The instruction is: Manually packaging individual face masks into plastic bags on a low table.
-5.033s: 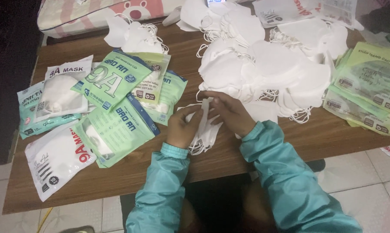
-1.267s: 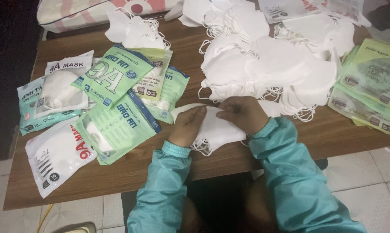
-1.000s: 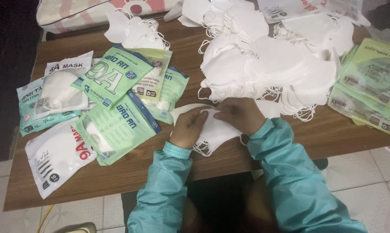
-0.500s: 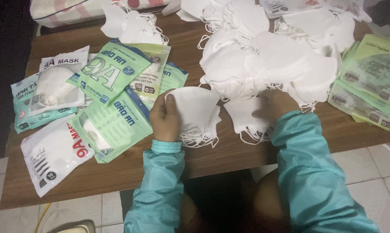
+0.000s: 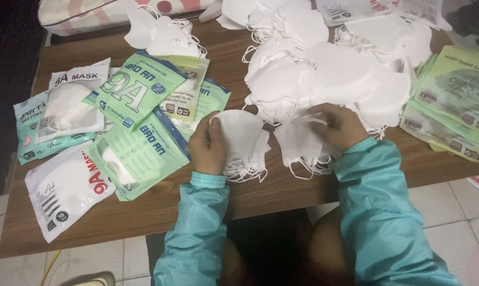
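At frame centre the left hand (image 5: 208,150) grips a stack of white masks (image 5: 243,142), while the right hand (image 5: 341,124) rests on another mask (image 5: 299,144) just beside. A mask heap (image 5: 329,74) fills the wooden counter (image 5: 144,212) above; green packets (image 5: 138,153) lie at left.

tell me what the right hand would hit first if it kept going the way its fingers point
The right hand points left and slightly up, across the table. Going straight on, it would likely first meet the big heap of loose white masks that its fingers already touch; depth is hard to judge from above.
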